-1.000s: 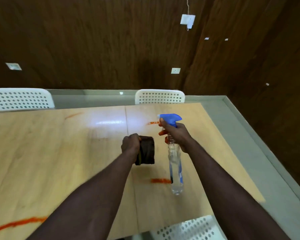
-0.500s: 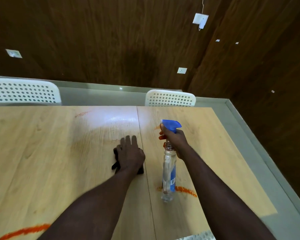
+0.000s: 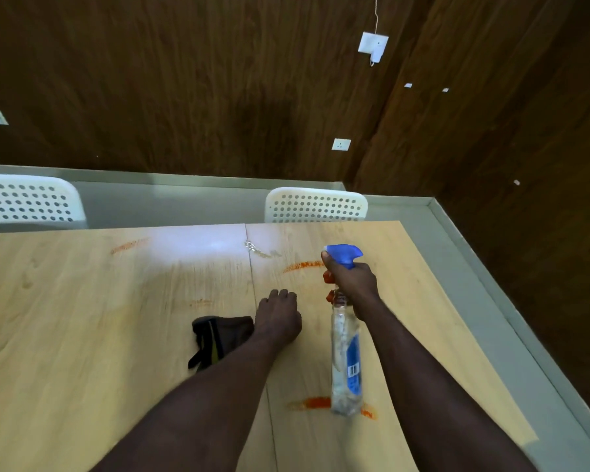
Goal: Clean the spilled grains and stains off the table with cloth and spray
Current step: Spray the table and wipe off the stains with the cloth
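Head view, table (image 3: 82, 318): your left hand (image 3: 278, 320) lies palm down on the wood with the dark cloth (image 3: 223, 335) bunched against its left edge, but blur hides whether the fingers pinch it. Your right hand (image 3: 353, 284) is wrapped round the neck of the spray bottle (image 3: 346, 362), whose base hangs over an orange stain (image 3: 310, 401). Further items: a second orange stain (image 3: 304, 266) beside the bottle's blue head, and grains (image 3: 251, 246) at the far seam.

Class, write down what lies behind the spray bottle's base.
An orange stain on the table shows either side of the spray bottle; its middle is covered.
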